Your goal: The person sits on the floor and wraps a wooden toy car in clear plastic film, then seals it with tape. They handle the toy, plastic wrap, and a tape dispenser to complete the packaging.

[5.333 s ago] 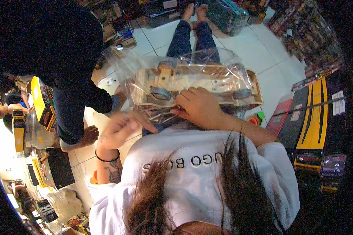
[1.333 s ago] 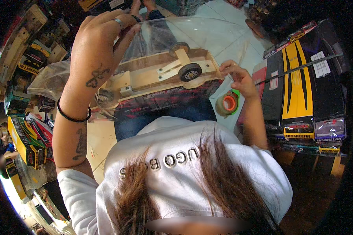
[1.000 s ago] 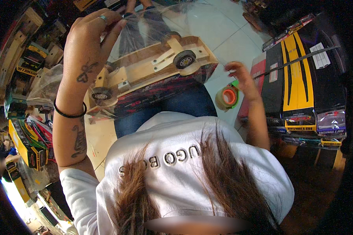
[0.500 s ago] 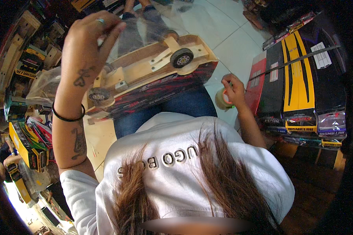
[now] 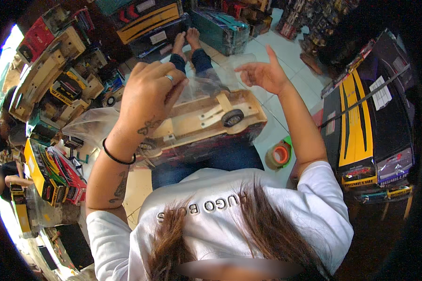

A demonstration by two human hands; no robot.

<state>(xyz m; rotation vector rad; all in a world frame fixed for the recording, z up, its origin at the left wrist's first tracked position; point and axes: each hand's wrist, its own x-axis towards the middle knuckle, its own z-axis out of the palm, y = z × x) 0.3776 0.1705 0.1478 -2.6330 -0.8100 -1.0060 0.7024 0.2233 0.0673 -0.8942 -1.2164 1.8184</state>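
A wooden toy truck (image 5: 192, 121) lies upside down across my lap, its black wheels and bare underside facing up and its side dark with red. Loose clear plastic sheet (image 5: 91, 122) covers it and spreads past its left end. My left hand (image 5: 150, 91) is raised over the truck's left part, fingers closed in a pinch on the plastic; the fingertips are partly hidden. Above the truck's right end is my right hand (image 5: 266, 75), thumb up and fingers apart, with nothing visible in it. A roll of tape (image 5: 280, 154) with a green edge rests on the floor at right.
Stacked black and yellow boxes (image 5: 358, 122) tied with a strap stand at the right. Wooden truck parts (image 5: 47, 77) and packed toys (image 5: 44, 171) crowd the left. More boxes (image 5: 150, 28) stand beyond my feet, on a tiled floor.
My right hand has left the tape roll and moved up over the truck's far right side. My left hand has shifted right and lower, still pinched. The view has tilted forward.
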